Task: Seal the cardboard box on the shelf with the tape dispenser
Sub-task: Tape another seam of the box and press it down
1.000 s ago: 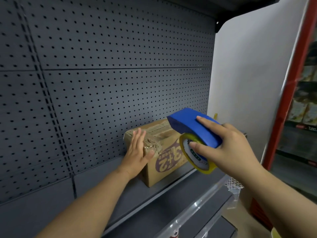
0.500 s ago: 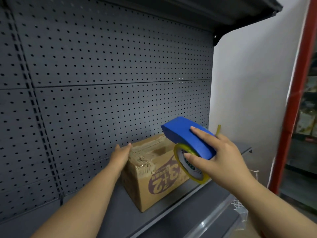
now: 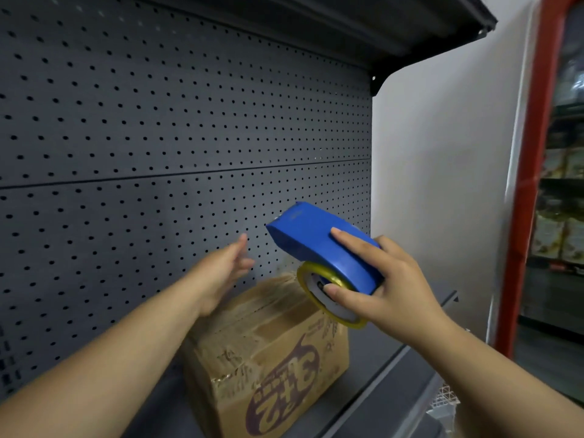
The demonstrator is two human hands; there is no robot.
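**Two hands, one box, one dispenser: shelf at frame centre**

One cardboard box point(image 3: 268, 352) is seen at lower centre of the frame, resting on a grey metal shelf point(image 3: 379, 365) and set close to the perforated back panel point(image 3: 158, 137). Its top flaps are closed and covered with wrinkled clear tape; a purple printed logo is shown on the side facing the camera. The bottom of the box is cut off by the frame's lower edge.

One tape dispenser point(image 3: 322, 248), blue-bodied with a yellow-rimmed roll beneath, is held right of centre, above the box's right rear corner and tilted with its nose toward the upper left. Whether contact is made with the box cannot be told.

The right hand point(image 3: 388, 289) is wrapped around the dispenser: its fingers point(image 3: 350, 238) are laid over the blue top and the thumb is pressed against the roll's side.

The left hand point(image 3: 221, 270) is raised left of centre, above the box's rear left edge and in front of the back panel. Its fingers are loosely extended and slightly apart, blurred, with nothing held.

An upper shelf point(image 3: 410, 23) is seen at upper right, a white wall point(image 3: 442, 184) beside it, and a red post point(image 3: 534, 153) at the right edge.
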